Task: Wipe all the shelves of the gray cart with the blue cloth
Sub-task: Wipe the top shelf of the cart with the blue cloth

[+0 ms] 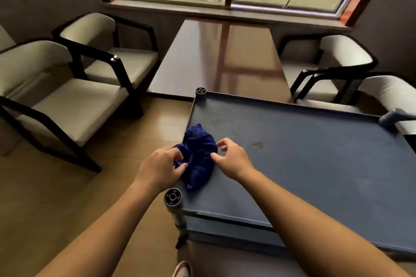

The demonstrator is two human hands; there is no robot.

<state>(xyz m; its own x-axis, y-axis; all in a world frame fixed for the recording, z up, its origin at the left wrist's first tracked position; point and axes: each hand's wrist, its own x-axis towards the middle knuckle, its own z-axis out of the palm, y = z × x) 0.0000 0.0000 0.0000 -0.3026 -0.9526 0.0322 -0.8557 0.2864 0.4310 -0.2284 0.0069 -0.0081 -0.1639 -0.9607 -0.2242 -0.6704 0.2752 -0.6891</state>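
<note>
A crumpled dark blue cloth point(198, 156) lies on the top shelf of the gray cart point(315, 164), near the shelf's left edge. My left hand point(159, 167) grips the cloth's left side with curled fingers. My right hand point(231, 156) touches the cloth's right side, fingers spread and bent, thumb against the fabric. A small stain point(257, 144) marks the shelf to the right of my right hand. Round post caps stand at the near left corner point(172, 197) and far left corner point(201, 90). A lower shelf edge shows below the top one.
A brown table point(221, 58) stands beyond the cart, below a window. Two cream armchairs with black frames point(74, 87) sit on the left and two more point(337, 69) on the right. A shoe tip point(183, 269) shows on the wooden floor.
</note>
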